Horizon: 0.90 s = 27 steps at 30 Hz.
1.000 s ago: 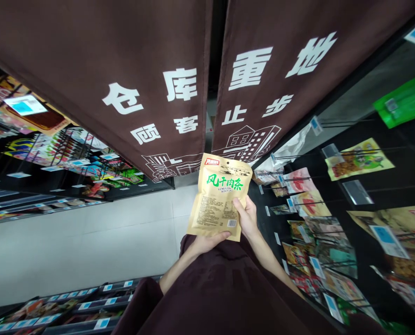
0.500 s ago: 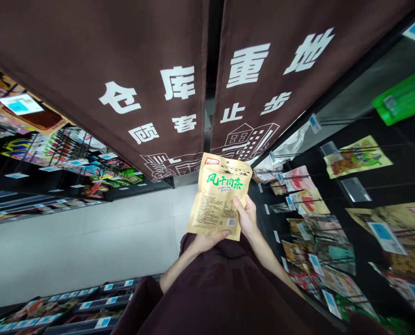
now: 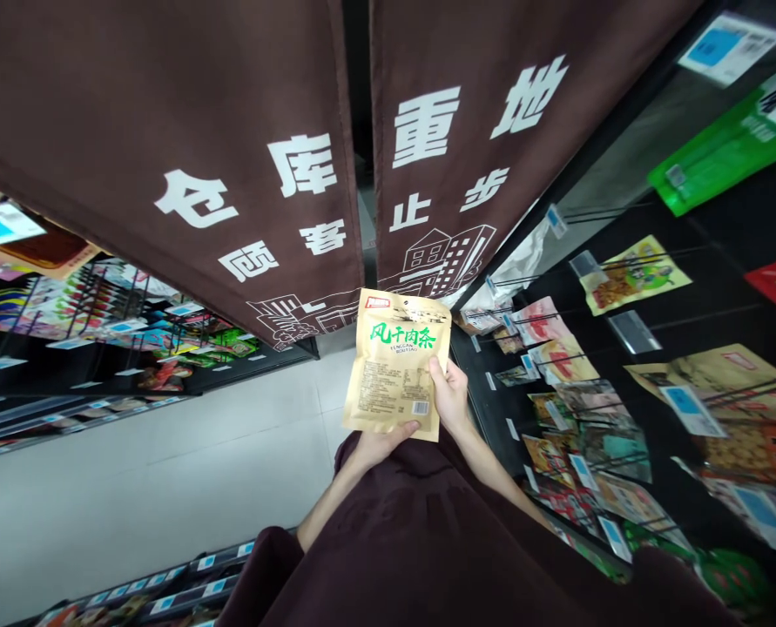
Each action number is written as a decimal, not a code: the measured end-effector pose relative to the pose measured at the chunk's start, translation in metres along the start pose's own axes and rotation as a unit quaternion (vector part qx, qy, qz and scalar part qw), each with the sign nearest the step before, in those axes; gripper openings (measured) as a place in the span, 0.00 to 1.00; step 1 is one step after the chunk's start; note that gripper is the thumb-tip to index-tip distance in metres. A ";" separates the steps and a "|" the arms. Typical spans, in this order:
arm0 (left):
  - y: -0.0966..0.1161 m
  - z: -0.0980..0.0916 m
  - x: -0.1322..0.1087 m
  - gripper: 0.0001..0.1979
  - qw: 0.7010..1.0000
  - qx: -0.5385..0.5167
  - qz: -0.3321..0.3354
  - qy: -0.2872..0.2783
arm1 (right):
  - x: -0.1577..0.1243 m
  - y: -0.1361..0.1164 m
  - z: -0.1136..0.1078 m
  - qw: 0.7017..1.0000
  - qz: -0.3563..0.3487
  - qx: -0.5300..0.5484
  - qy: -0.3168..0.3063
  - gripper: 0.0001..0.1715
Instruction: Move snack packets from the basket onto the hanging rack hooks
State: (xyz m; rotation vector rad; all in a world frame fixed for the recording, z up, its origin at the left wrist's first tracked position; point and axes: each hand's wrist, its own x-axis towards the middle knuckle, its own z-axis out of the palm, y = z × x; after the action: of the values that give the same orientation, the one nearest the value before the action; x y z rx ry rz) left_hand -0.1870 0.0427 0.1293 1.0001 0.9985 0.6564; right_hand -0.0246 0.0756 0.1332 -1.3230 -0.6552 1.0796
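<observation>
I hold a tan snack pouch [image 3: 397, 366] with green characters upright in front of me, its printed back label facing me. My left hand [image 3: 378, 444] grips its bottom edge, thumb lying across the lower corner. My right hand [image 3: 451, 396] pinches the pouch's right edge, thumb on the face. Both hands are closed on the pouch.
A split brown door curtain [image 3: 244, 148] with white characters hangs straight ahead. A black peg wall [image 3: 720, 296] of hanging snack bags runs along my right. Shelves of packaged goods [image 3: 119, 340] stand at the left, more shelves [image 3: 165, 588] at the lower left. Pale tiled floor [image 3: 139, 470] lies between.
The view has shifted, so the pouch and both hands sit slightly further left and higher in frame. The grip on the pouch is the same.
</observation>
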 end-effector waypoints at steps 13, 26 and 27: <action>-0.001 -0.002 0.005 0.26 1.000 -0.018 -0.014 0.000 | 0.001 0.002 0.000 1.000 0.007 -0.008 0.002 0.20; -0.007 -0.005 0.005 0.22 0.999 0.024 0.021 0.025 | 0.003 0.005 0.003 1.000 0.016 -0.013 0.010 0.22; -0.007 -0.005 0.005 0.21 0.999 0.022 0.024 0.024 | 0.003 0.005 0.003 1.000 0.016 -0.014 0.010 0.22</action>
State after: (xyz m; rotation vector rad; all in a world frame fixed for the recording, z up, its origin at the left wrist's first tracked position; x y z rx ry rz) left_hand -0.1889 0.0458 0.1201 1.0532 1.0374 0.7026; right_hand -0.0270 0.0792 0.1284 -1.3696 -0.6387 1.0850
